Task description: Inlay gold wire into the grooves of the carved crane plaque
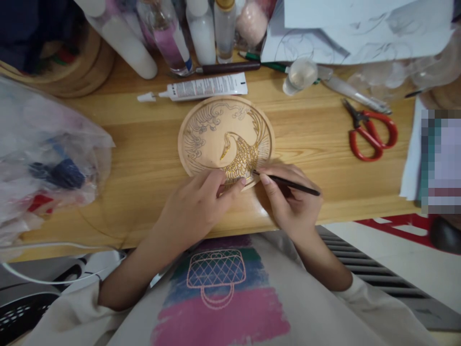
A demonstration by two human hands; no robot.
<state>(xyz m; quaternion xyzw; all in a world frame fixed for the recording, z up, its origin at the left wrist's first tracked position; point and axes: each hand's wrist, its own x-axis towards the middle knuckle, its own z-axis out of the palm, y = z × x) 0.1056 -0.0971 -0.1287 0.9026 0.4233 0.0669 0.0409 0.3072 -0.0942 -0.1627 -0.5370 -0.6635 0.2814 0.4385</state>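
A round wooden plate (212, 144) with a raised rim lies on the table in front of me. It bears a line drawing of a bird with waves and clouds. Gold outlines cover the bird's neck, body and part of its wing; other lines are only dark drawing. My left hand (198, 199) rests over the plate's near left edge, fingers bent and pressed on its surface. In my right hand (293, 197), a slim black pen-like tool (295, 185) is pinched, its tip at the bird's lower body. The tool's exact kind is unclear.
Beyond the plate lies a white glue tube (212, 87), its cap (146, 97) beside it. Red-handled pliers (372, 129) lie right, near a small clear cup (300, 76). Bottles (201, 33) and papers (356, 33) line the back. A plastic bag (61, 144) sits left.
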